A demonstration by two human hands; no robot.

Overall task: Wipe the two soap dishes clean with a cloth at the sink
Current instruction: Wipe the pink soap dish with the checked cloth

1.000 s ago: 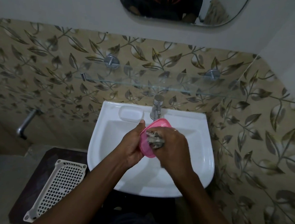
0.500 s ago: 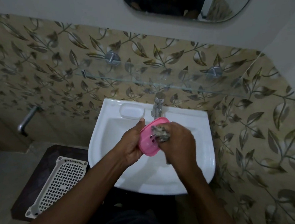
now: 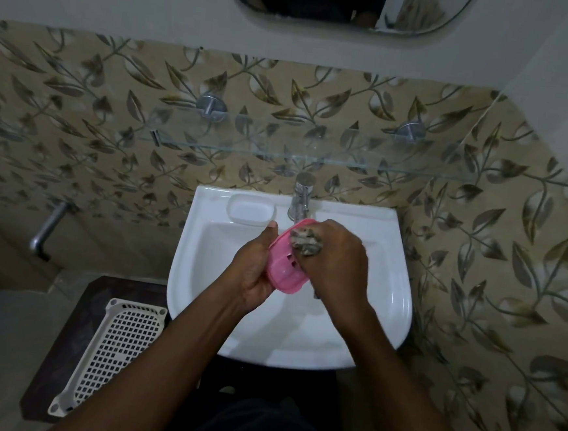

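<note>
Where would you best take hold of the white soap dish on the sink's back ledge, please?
Probably by its two long edges, from above. The white soap dish lies flat and shallow on the sink ledge, left of the tap, with open space over it. The left hand is nearest but holds the pink dish.

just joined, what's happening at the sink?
A person is cleaning a pink soap dish over the white sink. The left hand holds the dish tilted on edge above the basin, while the right hand presses a bunched cloth against its upper end, just below the tap. No running water is visible. A white soap dish sits on the sink's back ledge, left of the tap. A white perforated tray lies to the sink's lower left.
</note>
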